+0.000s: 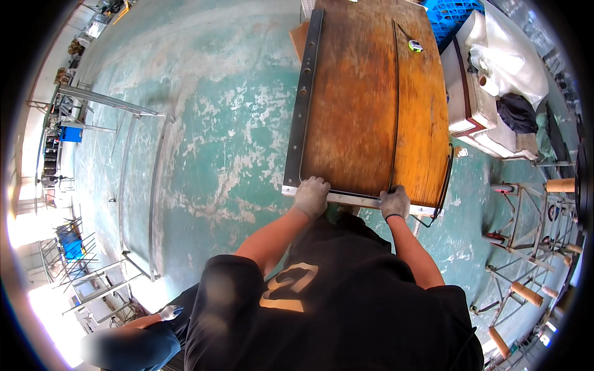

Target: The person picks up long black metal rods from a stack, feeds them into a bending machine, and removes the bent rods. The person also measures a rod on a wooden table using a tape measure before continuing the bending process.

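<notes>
A thin black strip [396, 111] runs down the wooden tabletop [352, 93], bends near its front edge and crosses leftward. My left hand [311, 196], in a pale glove, is closed over the front edge where the strip comes to its left bend. At the strip's right bend my right hand [395, 203], also gloved, curls its fingers around it at the edge. A light metal bar [352, 198] lies along the front edge between both hands. Along the table's left side lies a dark metal rail [303, 93] with holes. The fingertips are partly hidden.
A tape measure [415, 46] rests on the table's far right. Black cables [444, 185] hang at the right edge. Beyond stand a blue crate [450, 18] and a white box [461, 93]. Metal frames with rollers [526, 293] stand right. Lower left, another person's gloved hand [170, 312] shows.
</notes>
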`<state>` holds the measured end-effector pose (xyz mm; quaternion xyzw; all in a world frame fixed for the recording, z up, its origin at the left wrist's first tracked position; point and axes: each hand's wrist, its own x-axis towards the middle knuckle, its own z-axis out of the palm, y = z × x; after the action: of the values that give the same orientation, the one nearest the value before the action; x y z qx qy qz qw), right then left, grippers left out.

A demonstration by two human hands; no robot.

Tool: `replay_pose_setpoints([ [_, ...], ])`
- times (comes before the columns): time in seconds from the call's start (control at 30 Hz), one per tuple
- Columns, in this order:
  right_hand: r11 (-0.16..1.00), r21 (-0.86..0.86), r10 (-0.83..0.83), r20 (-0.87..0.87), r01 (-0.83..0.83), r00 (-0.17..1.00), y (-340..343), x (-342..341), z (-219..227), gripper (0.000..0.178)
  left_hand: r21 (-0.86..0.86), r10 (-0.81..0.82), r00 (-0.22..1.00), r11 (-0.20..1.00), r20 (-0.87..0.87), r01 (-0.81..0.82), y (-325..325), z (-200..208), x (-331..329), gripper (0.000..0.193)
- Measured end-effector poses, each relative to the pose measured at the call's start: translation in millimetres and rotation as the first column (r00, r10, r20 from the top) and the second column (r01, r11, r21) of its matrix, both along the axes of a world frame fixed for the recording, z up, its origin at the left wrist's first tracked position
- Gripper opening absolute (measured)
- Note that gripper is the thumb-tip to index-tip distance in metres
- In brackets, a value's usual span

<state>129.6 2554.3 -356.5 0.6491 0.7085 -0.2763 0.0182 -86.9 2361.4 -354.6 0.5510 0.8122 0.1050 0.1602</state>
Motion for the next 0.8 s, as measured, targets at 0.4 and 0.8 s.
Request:
replay_pose_setpoints([
  [0.4,0.988,-0.019,-0.149,0.072,0.151,0.986,4.1,-20.7,9.9,0.035,0.032,0.173,0.973,0.983,0.150,-0.180,16.0,3.2,4.6,0.014],
  [0.8,0.951,0.019,0.209,-0.776,-0.308,0.596,-46.5,-41.1,168.5,0.027,-0.074,0.191,0.228,0.894,0.955,-0.441,125.7,183.4,13.0,0.038],
])
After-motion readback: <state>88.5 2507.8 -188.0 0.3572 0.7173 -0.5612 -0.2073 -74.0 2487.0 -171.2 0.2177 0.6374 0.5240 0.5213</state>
